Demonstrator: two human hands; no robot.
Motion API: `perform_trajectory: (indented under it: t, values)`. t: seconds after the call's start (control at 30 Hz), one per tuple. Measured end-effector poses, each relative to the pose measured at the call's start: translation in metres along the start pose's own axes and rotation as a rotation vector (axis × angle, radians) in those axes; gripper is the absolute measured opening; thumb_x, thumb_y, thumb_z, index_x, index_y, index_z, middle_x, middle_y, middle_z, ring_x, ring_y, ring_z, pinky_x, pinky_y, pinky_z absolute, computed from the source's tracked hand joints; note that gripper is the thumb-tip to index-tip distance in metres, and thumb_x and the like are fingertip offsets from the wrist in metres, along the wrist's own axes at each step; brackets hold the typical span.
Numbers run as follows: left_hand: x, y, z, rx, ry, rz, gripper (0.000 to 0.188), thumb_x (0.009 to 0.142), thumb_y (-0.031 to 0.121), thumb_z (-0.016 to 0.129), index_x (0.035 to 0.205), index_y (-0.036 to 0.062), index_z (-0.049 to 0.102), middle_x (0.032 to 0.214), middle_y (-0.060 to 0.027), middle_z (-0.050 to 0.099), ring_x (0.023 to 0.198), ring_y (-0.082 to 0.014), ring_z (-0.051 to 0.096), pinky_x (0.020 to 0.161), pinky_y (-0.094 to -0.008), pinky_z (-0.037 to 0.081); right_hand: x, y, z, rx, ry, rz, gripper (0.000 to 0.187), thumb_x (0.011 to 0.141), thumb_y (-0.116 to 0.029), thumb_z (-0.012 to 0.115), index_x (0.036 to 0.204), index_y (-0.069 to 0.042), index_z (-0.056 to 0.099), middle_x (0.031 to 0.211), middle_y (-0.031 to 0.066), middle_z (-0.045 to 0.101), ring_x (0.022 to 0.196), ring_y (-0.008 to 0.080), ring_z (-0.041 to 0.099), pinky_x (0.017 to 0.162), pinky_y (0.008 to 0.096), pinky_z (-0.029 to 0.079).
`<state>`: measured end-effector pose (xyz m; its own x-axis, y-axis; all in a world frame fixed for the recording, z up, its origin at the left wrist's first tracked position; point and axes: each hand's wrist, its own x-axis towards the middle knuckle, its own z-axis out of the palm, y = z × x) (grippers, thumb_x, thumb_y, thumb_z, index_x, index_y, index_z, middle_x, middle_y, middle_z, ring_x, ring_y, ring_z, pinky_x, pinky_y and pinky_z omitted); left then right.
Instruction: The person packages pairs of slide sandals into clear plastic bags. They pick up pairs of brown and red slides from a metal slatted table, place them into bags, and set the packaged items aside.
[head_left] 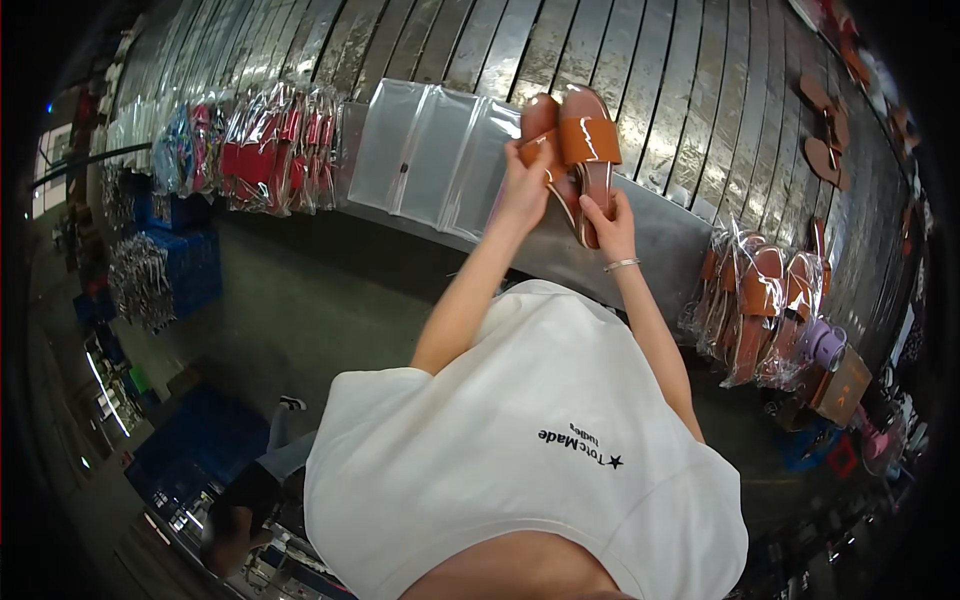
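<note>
Two brown slide sandals with broad orange-tan straps are held up side by side over the near edge of the slatted metal table. My left hand grips the left sandal around its strap and side. The right sandal is pinched near its heel end by my right hand, which has a bracelet at the wrist. The sandals' lower ends come close together. Just left of my left hand lies a stack of clear plastic bags, flat at the table's edge.
Bagged red sandals stand in a row at the left edge. At the right are bagged brown sandals, with a cardboard box beside them. Loose brown sandals lie farther right on the slatted table. A person sits behind at lower left.
</note>
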<state>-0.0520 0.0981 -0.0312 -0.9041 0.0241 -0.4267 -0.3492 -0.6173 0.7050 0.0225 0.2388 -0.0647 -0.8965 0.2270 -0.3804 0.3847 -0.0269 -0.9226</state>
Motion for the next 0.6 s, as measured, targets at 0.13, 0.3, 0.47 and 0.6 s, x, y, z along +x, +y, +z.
perform_trajectory:
  t: [0.13,0.3,0.47,0.6]
  values:
    - [0.027,0.054,-0.096,0.695,-0.075,0.268,0.024,0.094,0.029,0.047,0.105,0.0095,0.055,0.108,-0.0081,0.060,0.100,-0.0213,0.057,0.087,-0.0330,0.044,-0.001,-0.035,-0.007,-0.173,-0.209,-0.175,0.045,0.074,-0.036,0.074,0.100,-0.004,0.056,0.081,0.0079,0.064,0.071,0.0134,0.060,0.065,0.0283,0.048]
    - [0.044,0.024,-0.156,1.273,0.036,0.769,0.013,0.089,0.013,0.051,0.096,0.0023,0.051,0.106,-0.0140,0.062,0.101,-0.0324,0.059,0.089,-0.0369,0.043,0.019,-0.046,-0.006,-0.932,-0.306,0.052,0.065,0.070,-0.060,0.063,0.104,-0.005,0.058,0.091,0.0221,0.064,0.087,0.0374,0.062,0.075,0.0412,0.049]
    - [0.034,0.086,-0.129,1.198,-0.086,0.876,0.012,0.091,0.012,0.047,0.092,0.0007,0.046,0.092,-0.0142,0.062,0.084,-0.0304,0.061,0.075,-0.0380,0.048,-0.017,-0.049,0.020,-0.627,-0.304,0.047,0.065,0.070,-0.055,0.066,0.107,-0.002,0.059,0.095,0.0225,0.064,0.092,0.0365,0.061,0.079,0.0405,0.047]
    - [-0.001,0.133,-0.113,1.292,-0.285,0.584,0.015,0.090,0.011,0.046,0.098,-0.0008,0.050,0.099,-0.0142,0.064,0.083,-0.0263,0.064,0.073,-0.0362,0.050,-0.003,-0.046,0.055,-0.445,-0.496,0.048,0.058,0.071,-0.052,0.066,0.103,-0.004,0.062,0.094,0.0199,0.064,0.090,0.0348,0.062,0.078,0.0385,0.047]
